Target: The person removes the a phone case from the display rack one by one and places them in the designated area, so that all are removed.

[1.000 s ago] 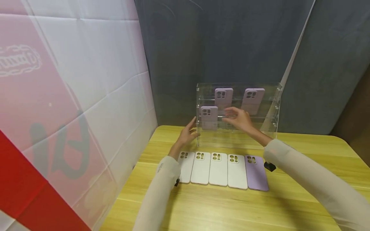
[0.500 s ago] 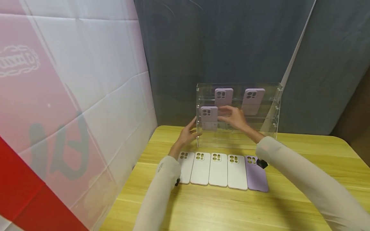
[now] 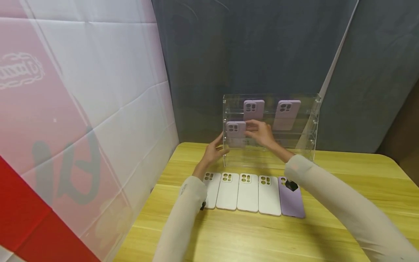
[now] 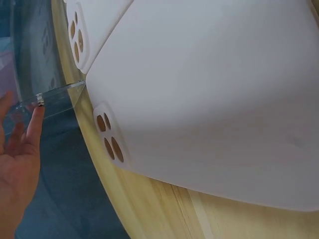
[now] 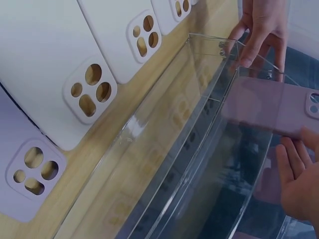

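A clear acrylic tiered rack stands on the table. Two purple phone cases lean on its top tier, and a third purple phone case stands at the left of a lower tier. My right hand touches this third case's right edge with thumb and fingertips, as the right wrist view shows too. My left hand rests spread against the rack's left end panel. In the left wrist view, one fingertip of the left hand meets the panel's edge.
Several white phone cases lie side by side in front of the rack, with another purple case at the row's right end. A white printed cloth hangs at left, and a dark cloth behind.
My right hand has moved left, from in front of the lower tier to the third case's edge. That case has shifted slightly left. My left hand has stayed at the rack's end.
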`<state>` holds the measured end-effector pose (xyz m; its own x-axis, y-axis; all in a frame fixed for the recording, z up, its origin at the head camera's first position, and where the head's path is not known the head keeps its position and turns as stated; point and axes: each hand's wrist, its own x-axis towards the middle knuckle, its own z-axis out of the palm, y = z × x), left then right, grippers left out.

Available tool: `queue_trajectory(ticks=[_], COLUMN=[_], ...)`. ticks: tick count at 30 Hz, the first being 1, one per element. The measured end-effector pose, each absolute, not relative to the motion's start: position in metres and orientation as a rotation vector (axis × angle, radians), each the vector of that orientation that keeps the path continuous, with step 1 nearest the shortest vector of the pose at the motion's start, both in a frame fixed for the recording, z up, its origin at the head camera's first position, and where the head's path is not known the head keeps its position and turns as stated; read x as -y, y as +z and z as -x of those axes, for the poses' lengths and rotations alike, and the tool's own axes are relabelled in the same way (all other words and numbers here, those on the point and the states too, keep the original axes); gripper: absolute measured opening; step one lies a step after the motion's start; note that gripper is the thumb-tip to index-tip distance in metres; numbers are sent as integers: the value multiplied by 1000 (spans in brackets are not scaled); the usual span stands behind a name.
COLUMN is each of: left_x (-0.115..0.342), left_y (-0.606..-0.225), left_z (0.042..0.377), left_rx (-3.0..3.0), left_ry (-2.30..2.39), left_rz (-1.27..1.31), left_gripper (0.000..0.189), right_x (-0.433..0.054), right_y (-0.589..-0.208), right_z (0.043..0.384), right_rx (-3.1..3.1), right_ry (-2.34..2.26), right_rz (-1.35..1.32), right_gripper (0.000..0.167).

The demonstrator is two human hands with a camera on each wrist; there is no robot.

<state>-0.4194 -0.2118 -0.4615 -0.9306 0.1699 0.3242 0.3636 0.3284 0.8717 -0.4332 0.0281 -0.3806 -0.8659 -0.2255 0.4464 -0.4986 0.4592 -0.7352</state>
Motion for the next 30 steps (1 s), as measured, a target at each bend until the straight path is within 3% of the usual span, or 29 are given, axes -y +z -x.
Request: queue_trajectory(ticks=[14,30], left_x=[208,215], left_y=[-462,-465], left_z=[422,425], left_rx=[2453,2501], left_ry=[-1660,-1660], left_rz=[459,425], left_gripper=[91,88], right_x=[-34,-51], right_y=[-375,-353], right_z=[432,429], right_rx=[2374,2381], right_ry=[1351,1313], right_rz=[-624,-610], right_gripper=[32,35])
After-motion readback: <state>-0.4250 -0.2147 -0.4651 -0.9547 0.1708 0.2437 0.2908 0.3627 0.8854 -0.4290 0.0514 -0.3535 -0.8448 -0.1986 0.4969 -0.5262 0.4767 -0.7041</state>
